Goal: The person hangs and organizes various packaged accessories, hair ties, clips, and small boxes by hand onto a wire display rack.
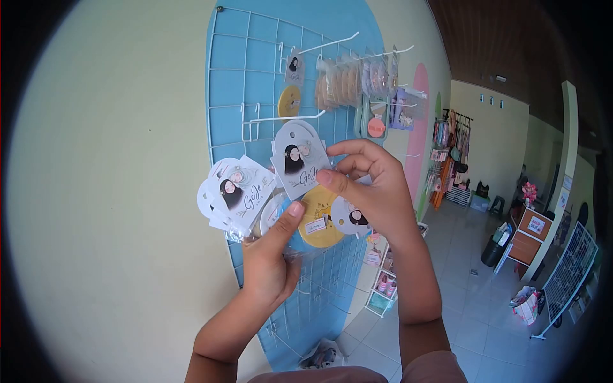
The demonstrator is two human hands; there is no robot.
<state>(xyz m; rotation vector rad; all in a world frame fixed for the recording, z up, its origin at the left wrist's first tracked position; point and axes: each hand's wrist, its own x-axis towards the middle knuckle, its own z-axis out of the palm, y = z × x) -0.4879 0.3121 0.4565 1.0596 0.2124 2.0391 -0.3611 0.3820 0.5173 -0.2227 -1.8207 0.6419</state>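
My left hand (273, 255) is closed round a fanned bunch of carded packets, its thumb across the front. White header cards (239, 195) with two veiled figures and "GeJe" lettering spread to the left. A yellow round item (321, 217) with a small label shows below the middle. My right hand (370, 185) pinches an upright header card (297, 159) between thumb and fingers, at the top of the bunch. Just above it, a white display hook (287, 119) juts from the wire grid. One yellow packet (289, 101) hangs on the grid behind.
The white wire grid (246, 60) stands against a blue wall panel. Beige packets (338, 83) hang on its upper hooks. At right are a brown counter (529, 233), a black bin (495, 249), a leaning mesh rack (568, 274) and tiled floor. A plastic bag (322, 354) lies below.
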